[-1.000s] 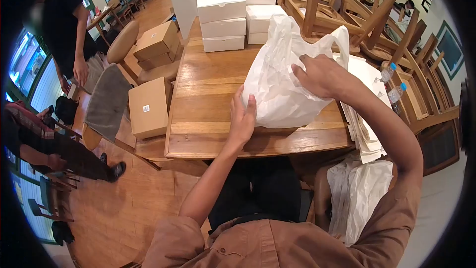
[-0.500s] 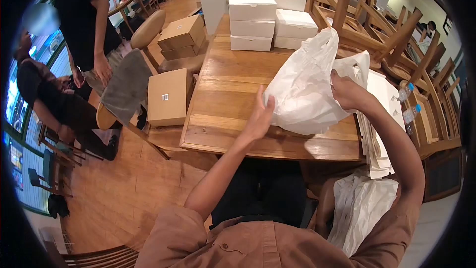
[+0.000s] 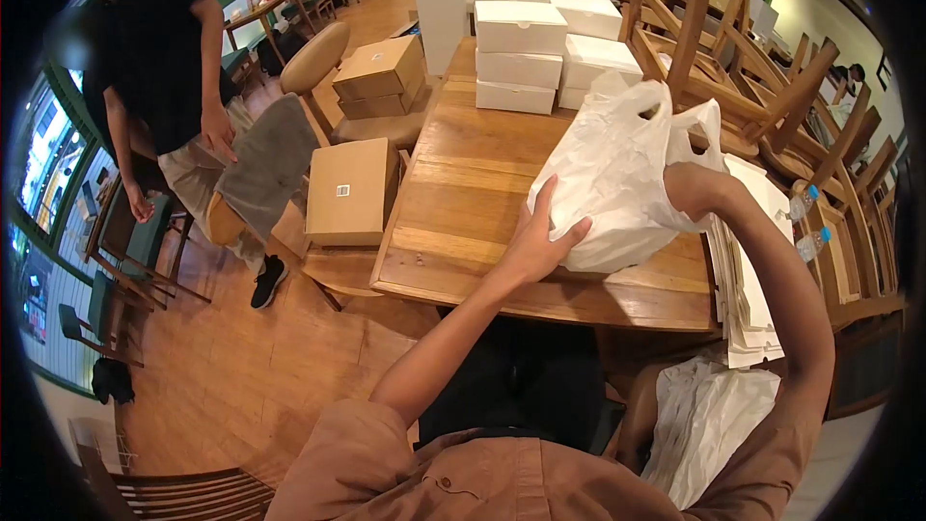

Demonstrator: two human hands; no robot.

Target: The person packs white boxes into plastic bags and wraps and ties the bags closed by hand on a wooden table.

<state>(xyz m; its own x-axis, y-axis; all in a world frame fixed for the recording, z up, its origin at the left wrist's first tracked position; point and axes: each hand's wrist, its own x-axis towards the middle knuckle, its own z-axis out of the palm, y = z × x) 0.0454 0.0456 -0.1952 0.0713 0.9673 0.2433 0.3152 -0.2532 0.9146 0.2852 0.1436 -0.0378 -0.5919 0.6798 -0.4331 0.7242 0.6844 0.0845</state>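
A white plastic carrier bag stands on the wooden table, its two loop handles upright. Against its lower left side rests my left hand, open, with thumb and fingers spread on the plastic. My right hand reaches into the bag's mouth from the right; its fingers are hidden by the plastic. What the bag contains cannot be seen.
White cardboard boxes are stacked at the table's back. Flat white card sheets lie at right, near plastic bottles and stacked wooden chairs. Brown boxes sit on chairs at left; a person stands beyond.
My left hand has shifted from the bag's edge onto its lower side, with fingers wider apart. The bag sits more upright. At left, one seated person has left view and the standing person has moved.
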